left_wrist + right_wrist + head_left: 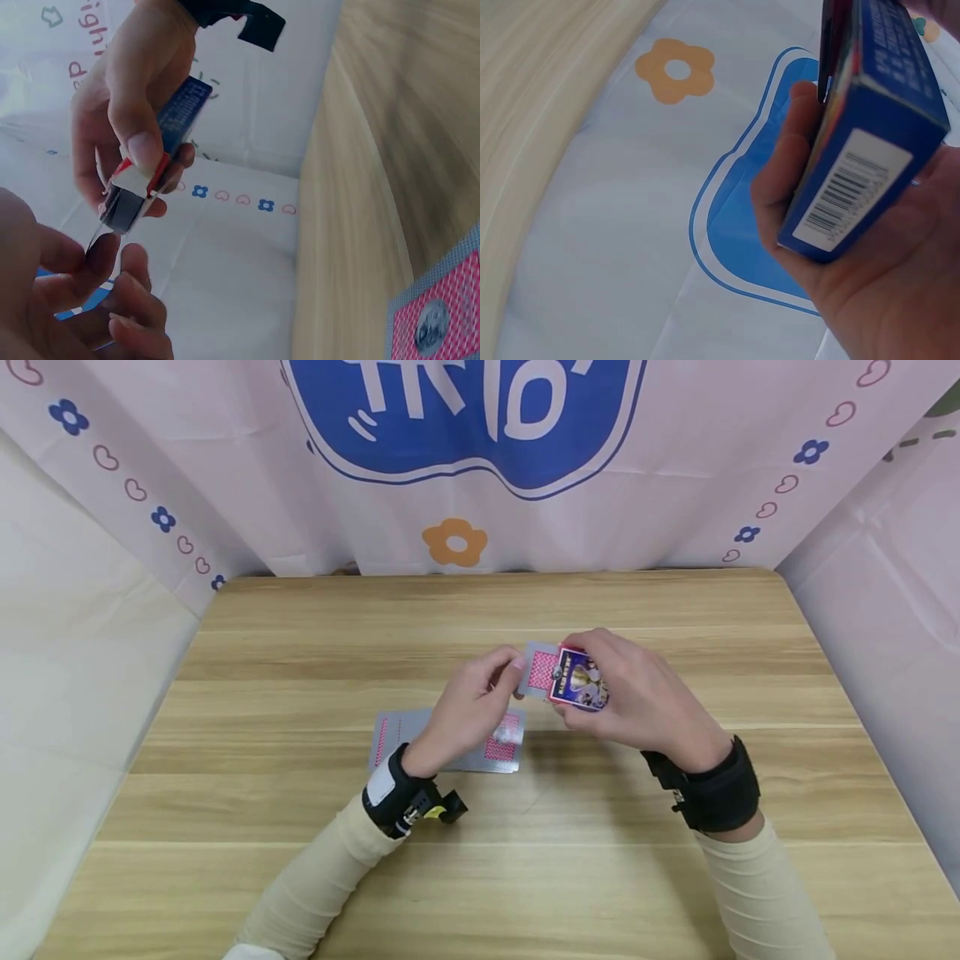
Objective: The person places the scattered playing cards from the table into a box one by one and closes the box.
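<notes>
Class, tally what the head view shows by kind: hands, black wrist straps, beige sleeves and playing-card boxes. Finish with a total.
Hands: 2 (left hand, right hand)
Black wrist straps: 2
Beige sleeves: 2
Playing-card box: 1
Total: 7

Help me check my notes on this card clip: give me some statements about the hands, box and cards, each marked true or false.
1. The right hand grips a box. True.
2. The left hand pinches a card sticking out of the box. True.
3. In the head view, the other cards lie right of the box. False: they lie to its left, on the table.
4. The box stands on the table. False: it is held above it.
</notes>
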A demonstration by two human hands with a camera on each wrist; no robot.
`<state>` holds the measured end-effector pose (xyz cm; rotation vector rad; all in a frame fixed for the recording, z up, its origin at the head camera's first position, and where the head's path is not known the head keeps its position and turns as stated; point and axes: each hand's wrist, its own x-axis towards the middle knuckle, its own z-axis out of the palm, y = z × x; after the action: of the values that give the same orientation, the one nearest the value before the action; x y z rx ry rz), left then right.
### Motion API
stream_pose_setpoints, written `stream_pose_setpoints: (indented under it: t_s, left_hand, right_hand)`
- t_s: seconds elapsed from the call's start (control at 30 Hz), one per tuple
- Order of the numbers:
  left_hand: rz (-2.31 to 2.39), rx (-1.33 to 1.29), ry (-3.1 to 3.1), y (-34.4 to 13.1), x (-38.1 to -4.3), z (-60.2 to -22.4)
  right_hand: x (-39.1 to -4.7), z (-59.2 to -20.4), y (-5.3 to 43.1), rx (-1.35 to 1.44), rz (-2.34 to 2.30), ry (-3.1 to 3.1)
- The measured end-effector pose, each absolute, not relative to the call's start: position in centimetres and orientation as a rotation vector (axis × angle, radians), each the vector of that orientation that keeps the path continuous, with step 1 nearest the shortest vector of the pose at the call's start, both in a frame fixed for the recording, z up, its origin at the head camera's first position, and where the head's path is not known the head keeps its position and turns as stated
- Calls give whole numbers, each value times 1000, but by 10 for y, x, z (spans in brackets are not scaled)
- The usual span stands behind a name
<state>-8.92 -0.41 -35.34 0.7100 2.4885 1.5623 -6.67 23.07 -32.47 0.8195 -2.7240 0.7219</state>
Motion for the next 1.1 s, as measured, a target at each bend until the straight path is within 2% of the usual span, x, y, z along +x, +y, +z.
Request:
stream_pose_setpoints:
  t_s: [0.5, 0.8, 1.1]
  left_hand:
    - [1335, 839, 2455, -3, -93, -360]
    - [1418, 586, 2087, -6, -101, -367]
    - [1085, 776, 2341, -21, -119, -377]
  right_hand:
    - [-66, -326, 225, 891, 756, -2713]
    - [-64, -335, 223, 877, 752, -2715]
    - [-58, -348, 228, 815, 778, -2795]
